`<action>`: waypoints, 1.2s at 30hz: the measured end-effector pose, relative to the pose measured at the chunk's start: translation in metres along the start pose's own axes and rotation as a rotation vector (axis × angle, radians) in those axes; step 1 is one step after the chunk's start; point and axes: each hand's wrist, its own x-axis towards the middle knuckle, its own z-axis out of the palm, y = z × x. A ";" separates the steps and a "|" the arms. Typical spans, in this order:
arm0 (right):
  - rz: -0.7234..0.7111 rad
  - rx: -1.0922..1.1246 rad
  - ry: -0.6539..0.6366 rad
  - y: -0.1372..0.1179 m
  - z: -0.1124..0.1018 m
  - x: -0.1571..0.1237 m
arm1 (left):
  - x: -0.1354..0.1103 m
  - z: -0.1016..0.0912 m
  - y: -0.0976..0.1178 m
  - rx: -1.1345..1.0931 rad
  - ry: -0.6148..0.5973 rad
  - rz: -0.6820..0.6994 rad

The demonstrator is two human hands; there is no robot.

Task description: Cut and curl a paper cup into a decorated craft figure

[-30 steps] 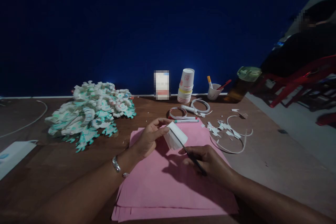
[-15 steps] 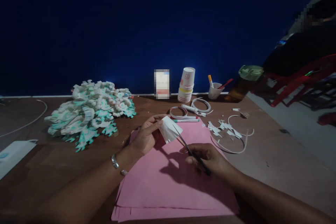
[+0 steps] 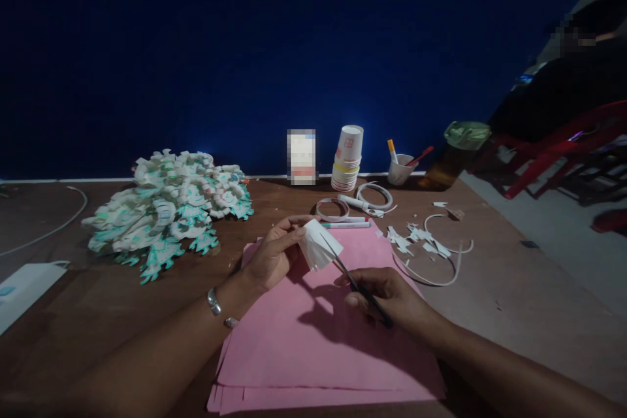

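My left hand (image 3: pixel 278 255) pinches a small white paper cup piece (image 3: pixel 318 247) by its upper left edge; slits show along its lower rim. In my right hand (image 3: pixel 386 297) is a pair of scissors (image 3: pixel 349 274) with dark handles. Their blades lie across the white piece from its right side. Both hands are above a stack of pink paper sheets (image 3: pixel 333 359), and their shadows fall on it. A silver bracelet (image 3: pixel 214 302) circles my left wrist.
Left stands a heap of cut white-and-green paper cups (image 3: pixel 171 209). Behind are stacked paper cups (image 3: pixel 347 157), a cup with pens (image 3: pixel 401 171), tape rolls (image 3: pixel 375 196) and markers (image 3: pixel 345 225). White scraps (image 3: pixel 421 238) lie right. A person (image 3: pixel 582 72) is beside red chairs (image 3: pixel 553 150).
The white piece has shifted and turned very slightly in my left hand, and the scissor blades sit a little differently across it. Everything else stays nearly the same.
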 end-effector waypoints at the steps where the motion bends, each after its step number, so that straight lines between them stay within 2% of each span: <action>1: -0.001 -0.005 -0.002 0.000 0.000 0.000 | 0.000 0.000 0.000 0.002 0.000 -0.001; 17: -0.040 -0.043 -0.005 0.002 -0.001 -0.001 | 0.000 0.001 0.000 0.025 0.059 0.006; 23: -0.044 -0.025 -0.006 0.005 0.000 -0.001 | -0.001 0.002 -0.002 0.019 0.018 -0.007; 36: -0.047 -0.062 0.015 0.001 0.002 -0.002 | -0.001 0.003 -0.002 0.020 0.006 -0.014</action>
